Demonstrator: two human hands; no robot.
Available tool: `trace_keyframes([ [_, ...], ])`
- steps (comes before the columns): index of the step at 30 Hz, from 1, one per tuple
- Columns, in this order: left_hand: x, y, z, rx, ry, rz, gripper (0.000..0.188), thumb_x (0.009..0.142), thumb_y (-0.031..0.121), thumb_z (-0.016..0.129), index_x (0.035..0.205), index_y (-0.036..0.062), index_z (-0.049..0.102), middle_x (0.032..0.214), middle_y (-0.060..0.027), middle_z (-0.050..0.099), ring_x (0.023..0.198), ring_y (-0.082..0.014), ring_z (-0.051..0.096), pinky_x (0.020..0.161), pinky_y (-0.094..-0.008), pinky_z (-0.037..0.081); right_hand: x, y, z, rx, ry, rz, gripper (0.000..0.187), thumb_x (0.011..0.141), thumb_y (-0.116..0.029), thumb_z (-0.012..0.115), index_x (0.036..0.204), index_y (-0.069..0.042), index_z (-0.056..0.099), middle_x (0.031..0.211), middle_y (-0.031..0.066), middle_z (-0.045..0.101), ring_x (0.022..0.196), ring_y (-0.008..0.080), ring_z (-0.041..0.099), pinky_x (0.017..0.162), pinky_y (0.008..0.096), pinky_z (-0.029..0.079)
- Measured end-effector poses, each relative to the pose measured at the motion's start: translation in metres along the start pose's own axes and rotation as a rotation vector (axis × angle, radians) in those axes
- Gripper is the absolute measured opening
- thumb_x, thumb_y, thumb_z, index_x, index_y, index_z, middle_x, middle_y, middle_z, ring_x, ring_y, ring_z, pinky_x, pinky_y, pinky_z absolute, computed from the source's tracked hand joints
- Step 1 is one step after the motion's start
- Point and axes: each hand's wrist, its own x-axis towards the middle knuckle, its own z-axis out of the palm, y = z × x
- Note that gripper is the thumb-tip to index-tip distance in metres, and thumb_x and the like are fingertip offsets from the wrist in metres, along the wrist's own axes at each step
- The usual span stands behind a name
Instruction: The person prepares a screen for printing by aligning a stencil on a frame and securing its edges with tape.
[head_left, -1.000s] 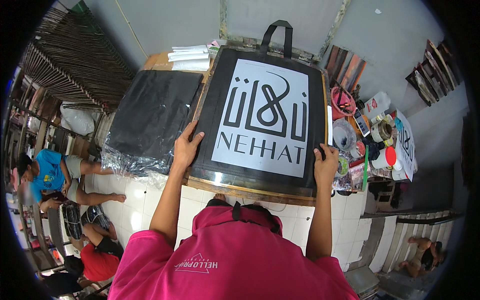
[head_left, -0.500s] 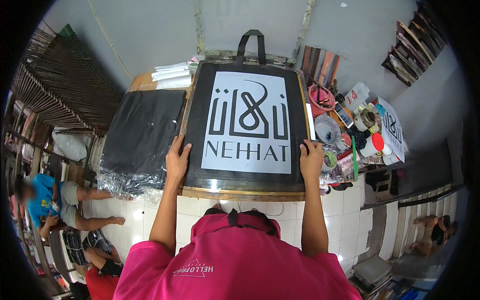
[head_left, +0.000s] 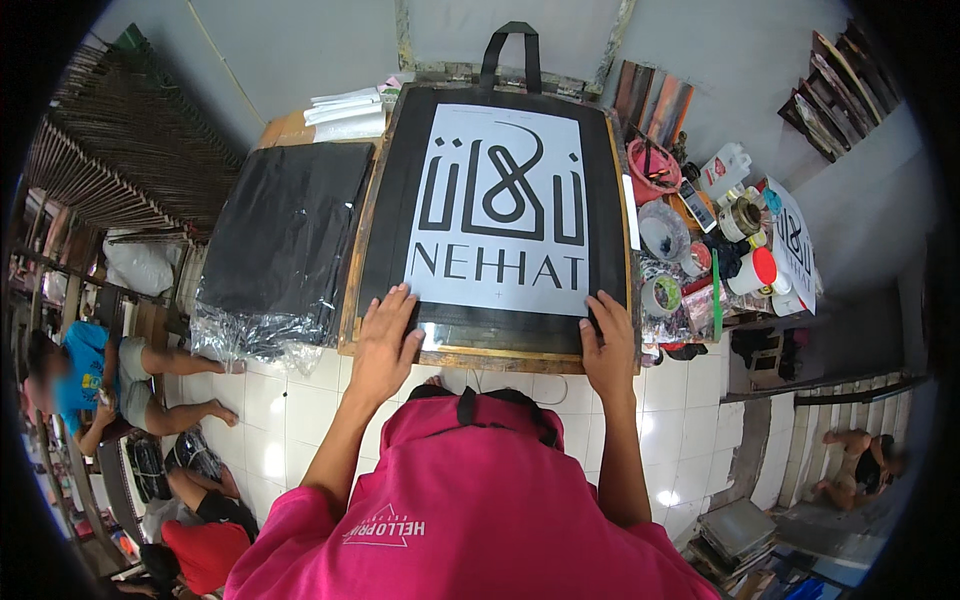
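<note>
A black tote bag (head_left: 395, 240) lies flat on a wood-edged board (head_left: 480, 360), its handle (head_left: 535, 60) looped past the far end. On the bag rests a white paper sheet (head_left: 465, 190) printed with a black design and lettering. My left hand (head_left: 383, 340) lies flat near the sheet's lower left corner, thumb apart from the fingers, on the near part of the bag. At the lower right corner, my right hand (head_left: 608, 345) rests with fingers stretched out over the bag and sheet edge. Neither hand holds anything.
Left of the board is a plastic-wrapped black stack (head_left: 285, 230), with folded white cloths (head_left: 345, 110) behind. To the right stand a pink bucket (head_left: 652, 168), jars, a phone (head_left: 696, 205) and a red-lidded tub (head_left: 755, 270). A seated person (head_left: 85, 370) is at far left.
Both hands have left the board's side edges and come inward onto the near part of the bag, by the sheet's lower corners. The board appears higher in the view.
</note>
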Motion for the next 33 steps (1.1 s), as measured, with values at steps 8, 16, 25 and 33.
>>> trace_keyframes([
  [8, -0.001, 0.008, 0.018, 0.146, -0.123, 0.019, 0.072, 0.105, 0.039, 0.059, 0.161, -0.0018, 0.037, 0.17, -0.0221, 0.031, 0.161, -0.0361, 0.024, 0.131, -0.0535, 0.013, -0.013, -0.004, 0.012, -0.171, -0.17, -0.114, 0.049, 0.103, -0.031, 0.064, 0.146, -0.007, 0.06, 0.16, 0.0203, 0.048, 0.148, 0.0426, 0.041, 0.121, 0.0587, 0.029],
  [16, -0.001, 0.008, 0.025, 0.208, -0.104, 0.011, 0.072, 0.104, 0.045, 0.056, 0.156, -0.002, 0.044, 0.169, -0.0195, 0.036, 0.16, -0.0365, 0.025, 0.13, -0.0575, 0.01, -0.016, 0.003, 0.016, -0.207, -0.212, -0.083, 0.051, 0.107, -0.039, 0.056, 0.147, -0.008, 0.06, 0.162, 0.0191, 0.046, 0.152, 0.0407, 0.037, 0.123, 0.061, 0.024],
  [25, -0.001, 0.003, 0.032, 0.265, -0.009, 0.035, 0.07, 0.103, 0.051, 0.056, 0.153, 0.0014, 0.051, 0.166, -0.0161, 0.043, 0.156, -0.0371, 0.033, 0.128, -0.0597, 0.016, -0.013, 0.0, 0.014, -0.178, -0.229, -0.057, 0.048, 0.108, -0.037, 0.055, 0.146, -0.008, 0.061, 0.16, 0.0203, 0.048, 0.151, 0.0411, 0.039, 0.124, 0.0603, 0.024],
  [33, -0.001, 0.005, 0.03, 0.217, -0.002, 0.027, 0.069, 0.101, 0.046, 0.06, 0.152, 0.0009, 0.052, 0.165, -0.0171, 0.044, 0.156, -0.0376, 0.033, 0.129, -0.058, 0.014, -0.012, 0.0, 0.012, -0.169, -0.243, -0.034, 0.047, 0.108, -0.036, 0.056, 0.147, -0.009, 0.061, 0.161, 0.0177, 0.048, 0.152, 0.0393, 0.038, 0.125, 0.0589, 0.022],
])
